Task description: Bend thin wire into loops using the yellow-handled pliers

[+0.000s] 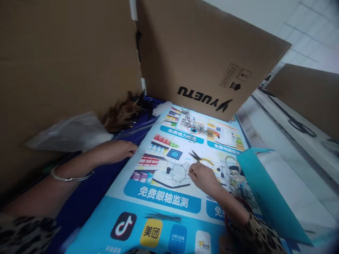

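Observation:
My left hand (119, 151) is closed at the left edge of the printed poster (164, 178); whatever its fingers may pinch is too small to name. Over the middle of the poster, my right hand (202, 174) has its fingers pressed together beside a thin wire ring (180, 173), at the ring's right side. Just above that hand lie pliers (202, 158) with yellow handles. A bundle of dark thin wire pieces (164, 216) rests lower on the poster. Tangled wire bits (198, 128) lie further back.
Cardboard panels (206, 53) stand behind and at the left. Brown feathers (123, 113) and a clear plastic bag (71, 132) lie at the left. Several wire rings (238, 183) sit right of my right hand, near a teal folder (270, 197). Black scissors (299, 125) are further right.

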Available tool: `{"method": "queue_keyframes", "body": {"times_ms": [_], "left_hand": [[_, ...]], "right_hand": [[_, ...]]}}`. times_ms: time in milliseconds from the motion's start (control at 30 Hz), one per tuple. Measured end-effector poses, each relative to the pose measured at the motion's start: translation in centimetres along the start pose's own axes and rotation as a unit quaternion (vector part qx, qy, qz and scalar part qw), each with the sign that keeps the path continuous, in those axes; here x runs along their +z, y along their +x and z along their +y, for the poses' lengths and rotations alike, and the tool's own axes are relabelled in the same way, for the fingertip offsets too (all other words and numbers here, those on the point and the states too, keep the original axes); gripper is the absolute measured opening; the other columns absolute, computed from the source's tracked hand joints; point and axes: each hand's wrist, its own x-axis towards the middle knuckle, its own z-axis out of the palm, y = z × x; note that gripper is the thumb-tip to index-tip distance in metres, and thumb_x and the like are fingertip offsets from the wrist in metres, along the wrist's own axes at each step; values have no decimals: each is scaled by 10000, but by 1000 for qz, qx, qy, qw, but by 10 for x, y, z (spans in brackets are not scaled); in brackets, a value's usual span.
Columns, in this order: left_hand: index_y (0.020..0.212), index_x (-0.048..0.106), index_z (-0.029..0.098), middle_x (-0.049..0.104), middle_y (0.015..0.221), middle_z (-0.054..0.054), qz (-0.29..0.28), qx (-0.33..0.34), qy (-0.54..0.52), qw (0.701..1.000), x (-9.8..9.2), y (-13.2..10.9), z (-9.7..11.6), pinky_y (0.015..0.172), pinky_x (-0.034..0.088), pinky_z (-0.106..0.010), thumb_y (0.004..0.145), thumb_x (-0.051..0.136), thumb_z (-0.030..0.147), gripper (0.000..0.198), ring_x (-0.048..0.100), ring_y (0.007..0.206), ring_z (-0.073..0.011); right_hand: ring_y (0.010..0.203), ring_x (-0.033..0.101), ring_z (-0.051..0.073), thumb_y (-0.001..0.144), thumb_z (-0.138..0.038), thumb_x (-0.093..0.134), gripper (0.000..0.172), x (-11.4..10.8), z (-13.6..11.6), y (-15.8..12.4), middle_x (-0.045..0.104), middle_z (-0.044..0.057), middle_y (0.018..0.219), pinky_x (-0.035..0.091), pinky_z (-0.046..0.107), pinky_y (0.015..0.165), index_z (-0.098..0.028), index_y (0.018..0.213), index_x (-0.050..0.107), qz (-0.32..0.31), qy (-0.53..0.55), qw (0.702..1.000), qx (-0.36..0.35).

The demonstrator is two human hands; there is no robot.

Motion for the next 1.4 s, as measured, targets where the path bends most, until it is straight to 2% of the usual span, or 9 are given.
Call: {"method": "queue_keyframes", "body": {"times_ms": [133, 200, 333, 500, 667, 733, 1000, 1167, 1400], "left_hand": [[687, 622, 220, 644, 702, 9, -35, -2, 39, 999, -17, -6, -11, 562, 321, -236, 718, 553, 245, 80, 545, 653, -168], [720, 622, 226, 642, 714, 13, -36, -4, 43, 998, -24, -8, -15, 581, 331, -237, 737, 515, 229, 108, 546, 659, -163], [720, 631, 231, 640, 691, 27, -51, 4, 29, 998, -29, -12, -16, 603, 360, -229, 713, 528, 203, 106, 550, 646, -152], [675, 646, 227, 637, 684, 17, -59, 24, 6, 998, -26, -10, -11, 614, 391, -230, 668, 618, 273, 54, 562, 659, -165], [911, 635, 220, 613, 945, -32, -14, 64, -2, 998, -17, 0, 6, 749, 400, -253, 765, 535, 254, 180, 560, 861, -190], [948, 619, 218, 587, 993, -41, -4, 73, -3, 997, -11, 5, 12, 758, 403, -260, 775, 527, 270, 203, 550, 877, -194], [783, 583, 194, 553, 888, -31, 3, 76, 3, 997, 7, 11, 14, 717, 406, -268, 805, 459, 256, 140, 538, 780, -170], [769, 545, 194, 555, 881, -38, 15, 66, 12, 998, 6, 9, 17, 701, 404, -281, 801, 449, 256, 119, 535, 771, -181], [823, 567, 219, 567, 913, -27, 8, 71, 21, 997, 3, 6, 22, 685, 409, -276, 815, 426, 289, 158, 546, 782, -183]], "right_hand": [[772, 534, 142, 837, -238, 453, 112, 3, 4, 2, 586, 7, 826, 329, 224, 620, -214, 818, 560, 14, 28, 999, -11], [756, 533, 145, 837, -247, 439, 124, 5, 7, 3, 582, 0, 812, 335, 227, 609, -223, 811, 557, 22, 40, 999, -15], [737, 533, 151, 828, -260, 441, 124, 8, 12, 5, 581, -8, 779, 348, 238, 609, -233, 789, 556, 32, 50, 998, -27], [728, 538, 150, 841, -267, 419, 154, 10, 14, 5, 585, -8, 774, 355, 239, 608, -234, 785, 559, 45, 52, 997, -40], [737, 544, 148, 842, -261, 422, 156, 11, 13, 4, 595, -5, 785, 346, 232, 599, -232, 782, 564, 54, 53, 996, -40], [739, 546, 146, 840, -258, 427, 150, 11, 13, 3, 599, -7, 793, 346, 229, 602, -233, 786, 565, 56, 53, 996, -37], [768, 555, 145, 842, -257, 440, 145, 11, 12, 3, 608, -4, 811, 359, 225, 631, -236, 807, 579, 57, 46, 997, -33], [781, 558, 146, 853, -270, 435, 157, 12, 13, 2, 613, 0, 823, 354, 220, 641, -229, 805, 579, 60, 44, 996, -40], [803, 554, 149, 858, -279, 430, 166, 12, 12, 1, 612, 15, 844, 348, 223, 658, -220, 830, 583, 54, 33, 997, -40]]}}
